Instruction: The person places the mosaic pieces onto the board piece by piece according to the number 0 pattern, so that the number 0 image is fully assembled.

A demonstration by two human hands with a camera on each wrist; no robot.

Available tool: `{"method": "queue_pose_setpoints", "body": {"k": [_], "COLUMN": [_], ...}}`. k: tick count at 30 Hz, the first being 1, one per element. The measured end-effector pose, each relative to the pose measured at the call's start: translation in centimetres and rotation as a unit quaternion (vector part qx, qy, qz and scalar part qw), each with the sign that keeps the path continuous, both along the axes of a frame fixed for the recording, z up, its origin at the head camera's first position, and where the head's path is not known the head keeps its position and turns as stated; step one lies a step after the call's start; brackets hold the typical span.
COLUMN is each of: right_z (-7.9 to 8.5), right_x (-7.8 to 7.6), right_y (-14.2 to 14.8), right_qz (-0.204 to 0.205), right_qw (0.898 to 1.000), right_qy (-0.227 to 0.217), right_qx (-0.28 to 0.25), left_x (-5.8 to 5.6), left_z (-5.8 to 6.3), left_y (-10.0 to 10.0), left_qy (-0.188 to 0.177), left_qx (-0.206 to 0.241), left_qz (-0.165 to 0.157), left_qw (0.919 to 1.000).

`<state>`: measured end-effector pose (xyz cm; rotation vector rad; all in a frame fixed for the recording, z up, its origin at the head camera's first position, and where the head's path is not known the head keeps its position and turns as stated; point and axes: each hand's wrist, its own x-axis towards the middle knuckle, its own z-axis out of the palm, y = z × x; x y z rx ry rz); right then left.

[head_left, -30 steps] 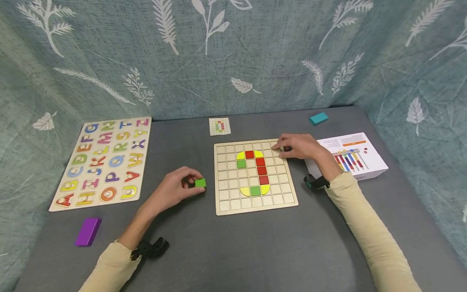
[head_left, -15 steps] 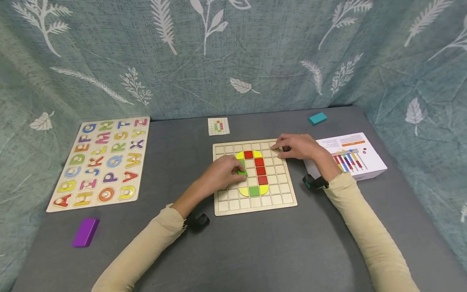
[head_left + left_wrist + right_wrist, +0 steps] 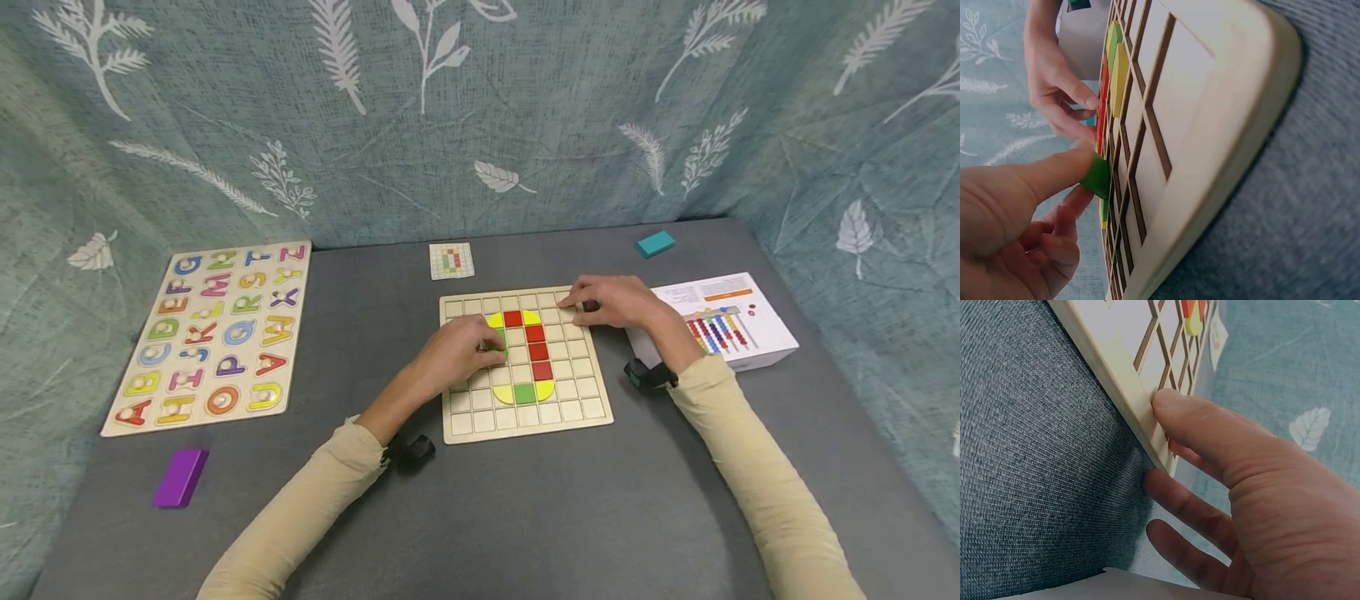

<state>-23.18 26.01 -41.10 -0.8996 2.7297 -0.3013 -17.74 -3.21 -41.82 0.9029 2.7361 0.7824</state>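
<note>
On the table lies a wooden grid board (image 3: 480, 427) bearing red, green and yellow tiles set in a ring shape. My left hand (image 3: 453, 354) is over the board's left half and pinches a green tile (image 3: 1096, 176) between thumb and fingers. In the left wrist view this tile stands tilted against the grid; the head view mostly hides it behind the fingers. My right hand (image 3: 617, 300) rests its fingertips on the board's far right corner. The right wrist view shows its thumb (image 3: 1169, 403) touching the board's border, with other fingers loosely bent beside the corner.
A small pattern card (image 3: 452, 261) lies beyond the board. At left are an alphabet puzzle (image 3: 247, 333) and a purple block (image 3: 181, 477). On the right stand a white abacus box (image 3: 765, 325), beside my right forearm, and a teal block (image 3: 656, 244). A leaf-print curtain (image 3: 480, 125) hangs behind.
My left hand has moved right with the green tile, from the table beside the board onto the grid's left part, and stays there since half a second ago. The right hand keeps its place.
</note>
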Motion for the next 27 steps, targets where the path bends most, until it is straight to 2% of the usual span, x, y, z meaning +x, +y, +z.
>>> {"method": "queue_pose_setpoints", "body": {"k": [10,14,17,20,23,27], "right_z": [0.1,0.1,0.1,0.2,0.2,0.0], "right_x": [0.1,0.1,0.0,0.0,0.0,0.1], "right_y": [0.1,-0.1,-0.2,-0.2,-0.2,-0.1], "right_qz": [-0.001,0.001,0.002,0.002,0.000,-0.003], "right_qw": [1.000,1.000,1.000,1.000,1.000,1.000], "right_qy": [-0.002,-0.005,-0.006,-0.004,-0.004,-0.004], "right_qx": [0.001,-0.001,-0.002,-0.001,0.001,-0.005], "left_x": [0.2,0.7,1.3,1.8,2.2,3.0], "left_z": [0.0,0.5,1.0,1.3,1.0,0.2], "left_y": [0.2,-0.6,-2.3,-4.9,-7.7,-10.7], "left_qy": [0.001,0.000,-0.010,-0.020,-0.035,-0.050], "left_qx": [-0.030,-0.038,-0.019,0.016,0.051,0.077], "left_qz": [-0.006,-0.012,0.007,0.035,0.060,0.094], "left_qw": [0.9995,0.9992,0.9997,0.9991,0.9963,0.9912]}}
